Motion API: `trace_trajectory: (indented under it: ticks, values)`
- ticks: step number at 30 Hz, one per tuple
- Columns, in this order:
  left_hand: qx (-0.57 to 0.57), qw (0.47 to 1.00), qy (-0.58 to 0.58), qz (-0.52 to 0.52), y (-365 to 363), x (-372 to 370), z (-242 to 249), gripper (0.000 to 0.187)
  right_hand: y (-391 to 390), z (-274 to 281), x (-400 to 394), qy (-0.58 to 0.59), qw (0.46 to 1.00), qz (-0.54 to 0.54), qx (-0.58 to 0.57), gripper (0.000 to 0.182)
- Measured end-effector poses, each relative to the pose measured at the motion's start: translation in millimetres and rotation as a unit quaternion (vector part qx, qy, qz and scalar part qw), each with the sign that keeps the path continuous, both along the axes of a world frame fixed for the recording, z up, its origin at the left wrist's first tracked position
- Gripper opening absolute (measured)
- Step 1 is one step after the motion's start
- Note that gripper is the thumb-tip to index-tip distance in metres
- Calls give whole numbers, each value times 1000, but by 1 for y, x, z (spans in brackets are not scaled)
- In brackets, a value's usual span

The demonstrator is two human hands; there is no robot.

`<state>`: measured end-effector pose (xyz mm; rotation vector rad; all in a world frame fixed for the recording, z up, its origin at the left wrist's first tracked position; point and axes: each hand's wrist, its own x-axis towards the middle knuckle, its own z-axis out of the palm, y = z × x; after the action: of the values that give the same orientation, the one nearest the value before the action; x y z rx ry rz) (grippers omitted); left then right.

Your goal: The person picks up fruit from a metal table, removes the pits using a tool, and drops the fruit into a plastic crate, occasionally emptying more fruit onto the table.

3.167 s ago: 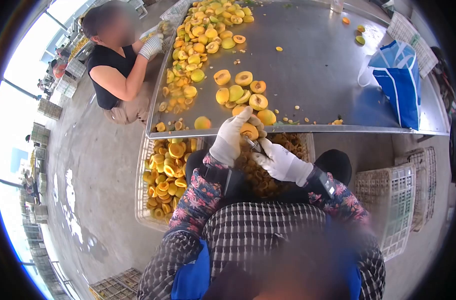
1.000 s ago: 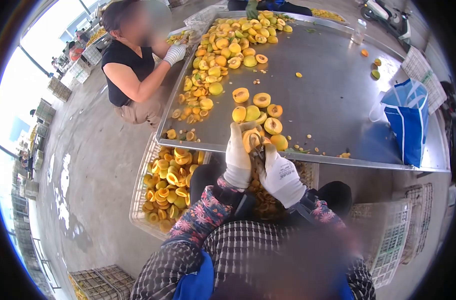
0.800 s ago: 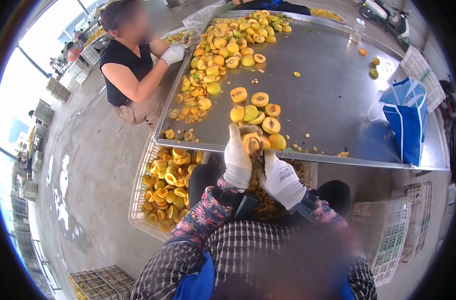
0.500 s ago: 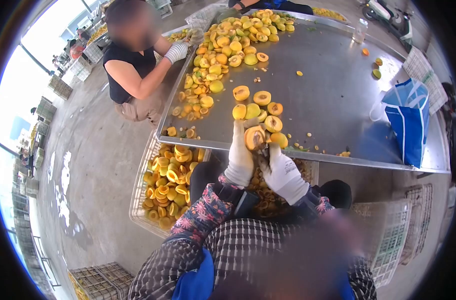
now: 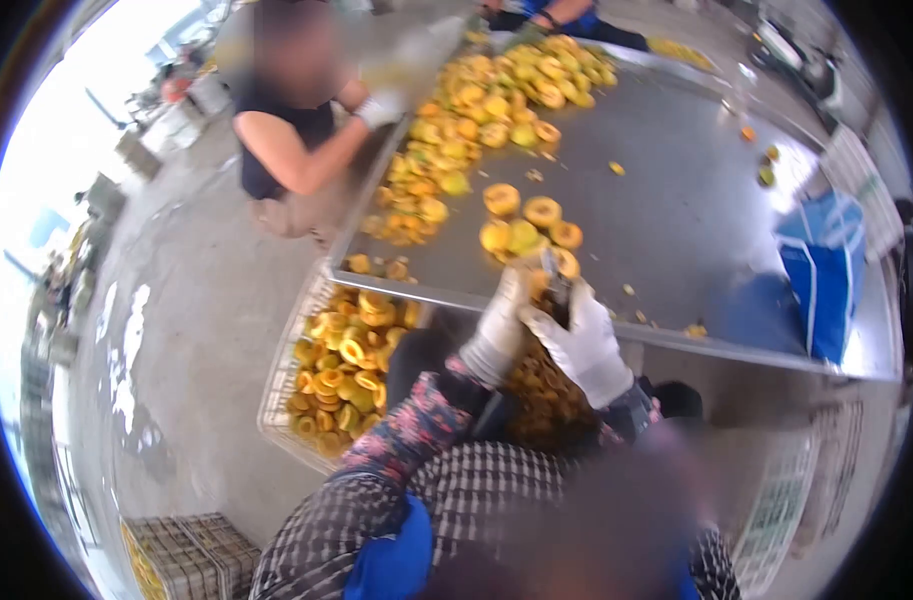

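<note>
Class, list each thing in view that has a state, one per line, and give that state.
Left hand, gloved, closed on fruit piece
Right hand, gloved, closed on metal tool
Tote bag, upright
Plastic crate, filled with halved fruit
Fruit heap, loosely piled
Metal table, partly strewn with fruit

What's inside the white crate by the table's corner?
The white crate holds yellow-orange fruit halves. Whatever lies beneath them, or under the metal table, is hidden.

Fruit pile on table, left; bag right; fruit-filled crate below left edge.
</note>
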<state>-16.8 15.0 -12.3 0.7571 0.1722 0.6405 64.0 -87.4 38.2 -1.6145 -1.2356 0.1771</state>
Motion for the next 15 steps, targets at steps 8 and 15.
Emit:
trace_trajectory:
  ticks: [8, 15]
  values:
    - [23, 998, 32, -57, 1, -11, 14, 38, 10, -19, 8, 359, 929, 85, 9, 27]
    - [-100, 986, 130, 35, -1, -6, 13, 36, -24, -34, 8, 357, 928, 94, -46, 19]
